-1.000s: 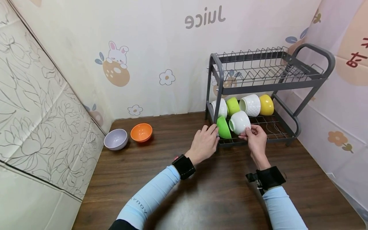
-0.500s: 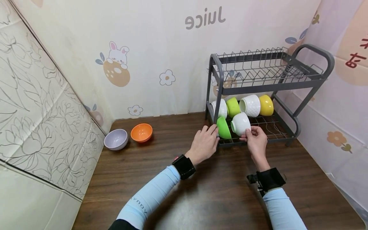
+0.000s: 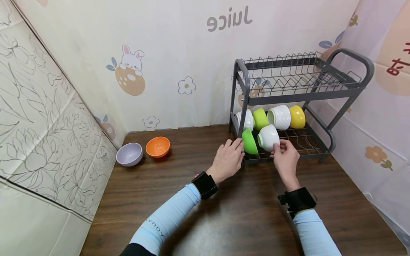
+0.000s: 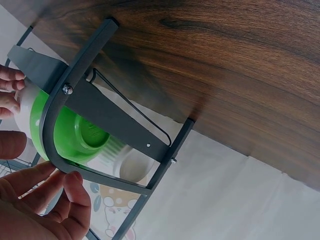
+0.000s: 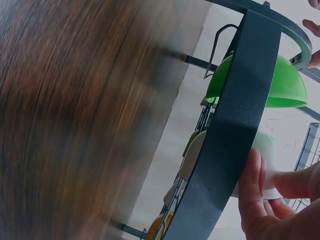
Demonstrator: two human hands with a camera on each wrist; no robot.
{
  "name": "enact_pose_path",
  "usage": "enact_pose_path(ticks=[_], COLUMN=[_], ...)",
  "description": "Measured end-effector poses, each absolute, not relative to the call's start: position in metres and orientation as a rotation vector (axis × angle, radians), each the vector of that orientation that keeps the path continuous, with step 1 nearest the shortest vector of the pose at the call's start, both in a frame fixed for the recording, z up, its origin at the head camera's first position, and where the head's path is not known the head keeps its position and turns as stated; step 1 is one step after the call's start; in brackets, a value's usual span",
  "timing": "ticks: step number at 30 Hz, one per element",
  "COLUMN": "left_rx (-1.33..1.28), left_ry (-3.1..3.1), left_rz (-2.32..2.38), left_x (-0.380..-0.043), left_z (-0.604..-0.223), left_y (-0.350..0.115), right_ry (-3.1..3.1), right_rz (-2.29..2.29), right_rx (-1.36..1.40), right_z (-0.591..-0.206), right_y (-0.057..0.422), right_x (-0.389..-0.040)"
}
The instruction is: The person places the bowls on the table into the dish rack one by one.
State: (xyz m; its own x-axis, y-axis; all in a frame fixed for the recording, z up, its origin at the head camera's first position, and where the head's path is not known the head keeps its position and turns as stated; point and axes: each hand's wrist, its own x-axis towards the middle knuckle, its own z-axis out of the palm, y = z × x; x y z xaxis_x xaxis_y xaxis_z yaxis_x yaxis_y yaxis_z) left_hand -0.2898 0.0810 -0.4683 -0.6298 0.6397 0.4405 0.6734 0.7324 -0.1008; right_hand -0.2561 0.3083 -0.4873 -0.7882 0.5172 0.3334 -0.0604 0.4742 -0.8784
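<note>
A white bowl (image 3: 269, 137) is tipped on its side at the front of the lower tier of a dark grey dish rack (image 3: 298, 97). My right hand (image 3: 286, 159) pinches its rim between thumb and fingers, as the right wrist view also shows, behind the rack's front rail (image 5: 225, 130). Left of it a bright green bowl (image 3: 249, 142) stands on its side. My left hand (image 3: 226, 160) is at the rack's front left post; in the left wrist view its curled fingers (image 4: 75, 200) hold the bent frame (image 4: 50, 135) beside the green bowl.
Behind these, a ribbed white bowl (image 3: 247, 120), a lime bowl (image 3: 260, 118), a textured white cup (image 3: 279, 117) and a yellow bowl (image 3: 297, 116) line the lower tier. A lilac bowl (image 3: 129, 154) and an orange bowl (image 3: 158, 147) stand at the table's (image 3: 179, 170) back left.
The white bowl has shifted slightly right and tilted more upright, away from the green bowl, with my right hand still at its rim. My left hand has stayed at the post.
</note>
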Motion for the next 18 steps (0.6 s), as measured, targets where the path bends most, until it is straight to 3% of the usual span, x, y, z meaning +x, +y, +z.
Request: enact_pose_path(ticks=[18], left_rx=[-1.007], left_ry=[-2.485], left_rz=[-0.187], left_x=[-0.2857], left_z=[-0.4636], left_y=[0.078], right_ry=[-2.149], right_rz=[0.954], right_rx=[-0.281], right_z=[-0.4848], right_y=[0.3017], right_x=[-0.2509])
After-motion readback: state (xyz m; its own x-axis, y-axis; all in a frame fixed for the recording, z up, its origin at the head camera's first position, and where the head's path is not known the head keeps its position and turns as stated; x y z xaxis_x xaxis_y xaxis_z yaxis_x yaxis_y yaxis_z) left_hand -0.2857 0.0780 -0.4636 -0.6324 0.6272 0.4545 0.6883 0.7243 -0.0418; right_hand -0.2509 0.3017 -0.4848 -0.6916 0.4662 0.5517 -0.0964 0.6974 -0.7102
